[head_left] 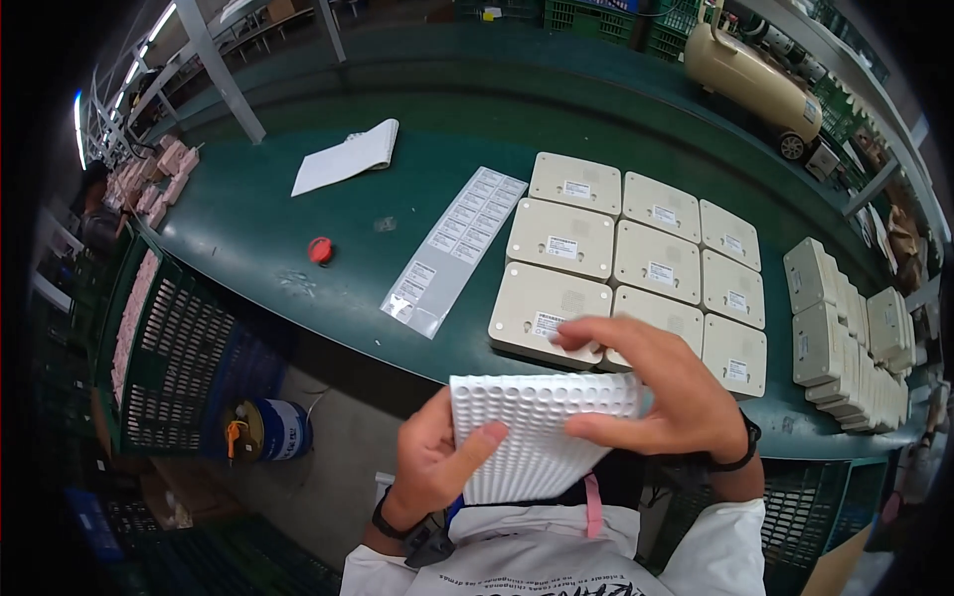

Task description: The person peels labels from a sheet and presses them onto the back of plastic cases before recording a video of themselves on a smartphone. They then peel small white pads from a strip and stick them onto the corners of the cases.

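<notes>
A white bubble-textured packing sheet or pouch (532,447) is held up in front of my body, just off the near edge of the table. My left hand (437,452) is closed on its left side, thumb across the front. My right hand (656,387) is open at the right side, thumb lying over the front and fingers spread beyond the upper edge. Those fingers hover over the nearest cream plastic box (542,298); contact with it cannot be made out. Several such square boxes lie in rows, each with a white label.
A partly used label sheet (459,238) lies left of the boxes. Farther left are a red round object (320,250) and a folded white pad (348,159). Cream housings (820,343) stand stacked at right. A green crate (179,348) and a drum (278,429) stand below the table edge.
</notes>
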Motion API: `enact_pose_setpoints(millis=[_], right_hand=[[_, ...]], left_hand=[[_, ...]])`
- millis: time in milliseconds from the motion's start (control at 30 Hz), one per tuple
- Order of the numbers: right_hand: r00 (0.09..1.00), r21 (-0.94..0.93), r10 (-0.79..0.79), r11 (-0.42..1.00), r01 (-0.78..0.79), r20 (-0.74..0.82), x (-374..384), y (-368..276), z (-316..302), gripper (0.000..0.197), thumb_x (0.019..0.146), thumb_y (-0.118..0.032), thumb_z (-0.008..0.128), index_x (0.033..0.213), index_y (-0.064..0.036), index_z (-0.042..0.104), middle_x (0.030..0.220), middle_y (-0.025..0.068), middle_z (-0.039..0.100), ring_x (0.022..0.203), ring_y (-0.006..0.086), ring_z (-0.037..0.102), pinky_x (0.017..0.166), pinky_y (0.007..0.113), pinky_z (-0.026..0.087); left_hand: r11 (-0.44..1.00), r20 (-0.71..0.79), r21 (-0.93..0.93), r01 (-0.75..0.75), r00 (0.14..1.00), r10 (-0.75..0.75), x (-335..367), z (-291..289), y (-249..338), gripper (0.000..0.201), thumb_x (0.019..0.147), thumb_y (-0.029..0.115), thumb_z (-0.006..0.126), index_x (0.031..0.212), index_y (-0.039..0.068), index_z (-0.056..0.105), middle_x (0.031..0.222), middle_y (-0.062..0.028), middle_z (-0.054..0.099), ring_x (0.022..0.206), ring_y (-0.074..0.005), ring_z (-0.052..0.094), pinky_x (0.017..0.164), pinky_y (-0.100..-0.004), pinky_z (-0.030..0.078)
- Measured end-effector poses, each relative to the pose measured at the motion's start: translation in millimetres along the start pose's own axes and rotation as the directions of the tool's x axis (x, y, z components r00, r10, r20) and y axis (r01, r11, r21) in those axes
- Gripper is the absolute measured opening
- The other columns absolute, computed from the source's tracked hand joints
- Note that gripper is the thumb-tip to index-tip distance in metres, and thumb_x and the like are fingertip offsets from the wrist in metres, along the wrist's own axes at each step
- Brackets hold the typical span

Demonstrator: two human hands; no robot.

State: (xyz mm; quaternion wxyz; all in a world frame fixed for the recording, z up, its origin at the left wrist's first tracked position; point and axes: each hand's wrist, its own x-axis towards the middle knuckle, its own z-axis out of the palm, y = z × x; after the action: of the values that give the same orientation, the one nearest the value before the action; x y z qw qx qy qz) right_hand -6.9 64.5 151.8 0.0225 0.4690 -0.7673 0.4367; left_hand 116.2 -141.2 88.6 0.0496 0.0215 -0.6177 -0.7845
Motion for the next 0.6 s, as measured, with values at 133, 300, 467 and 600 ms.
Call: enact_pose_setpoints(millis=[133, 300, 467, 600], right_hand=[[0.904, 0.322, 0.373, 0.846, -0.424, 0.208, -42, 23, 5, 0.051, 0.075, -0.011, 0.081, 0.119, 0.0028, 0.059, 0.106, 0.0127, 0.067, 0.095, 0.0224, 0.067, 0.085, 0.033, 0.054], [0.868, 0.415, 0.496, 0.797, -0.438, -0.036, -81, 25, 35, 0.044, 0.076, -0.005, 0.078, 0.114, 0.0058, 0.060, 0.102, 0.0152, 0.068, 0.091, 0.0208, 0.068, 0.079, 0.030, 0.055], [0.942, 0.061, 0.273, 0.962, -0.266, -0.195, -87, 0, 69, 0.034, 0.074, 0.000, 0.076, 0.105, 0.0062, 0.064, 0.094, 0.0158, 0.069, 0.078, 0.0236, 0.070, 0.069, 0.028, 0.055], [0.993, 0.067, 0.034, 0.997, -0.027, -0.111, -75, 5, 85, 0.032, 0.071, 0.001, 0.076, 0.101, 0.0053, 0.065, 0.087, 0.0146, 0.069, 0.070, 0.0258, 0.068, 0.066, 0.029, 0.054]], left_hand=[[0.975, 0.012, -0.216, 0.056, 0.998, -0.055, 11, -11, -27, 0.040, 0.090, 0.000, 0.061, 0.128, -0.008, 0.048, 0.119, -0.0172, 0.062, 0.107, -0.0186, 0.061, 0.093, -0.0290, 0.047], [0.986, -0.140, -0.054, -0.157, 0.979, 0.148, 23, 11, -49, 0.044, 0.092, 0.002, 0.060, 0.132, -0.007, 0.043, 0.128, -0.0174, 0.056, 0.115, -0.0193, 0.055, 0.096, -0.0306, 0.045], [0.848, -0.013, 0.434, -0.305, 0.939, 0.344, -12, 26, -51, 0.047, 0.094, 0.005, 0.060, 0.135, -0.006, 0.040, 0.132, -0.0160, 0.052, 0.118, -0.0178, 0.051, 0.097, -0.0308, 0.043], [0.991, -0.081, -0.131, -0.003, 0.997, -0.008, -12, 39, -55, 0.045, 0.094, 0.011, 0.061, 0.133, -0.003, 0.043, 0.125, -0.0135, 0.056, 0.112, -0.0162, 0.054, 0.094, -0.0298, 0.044]])
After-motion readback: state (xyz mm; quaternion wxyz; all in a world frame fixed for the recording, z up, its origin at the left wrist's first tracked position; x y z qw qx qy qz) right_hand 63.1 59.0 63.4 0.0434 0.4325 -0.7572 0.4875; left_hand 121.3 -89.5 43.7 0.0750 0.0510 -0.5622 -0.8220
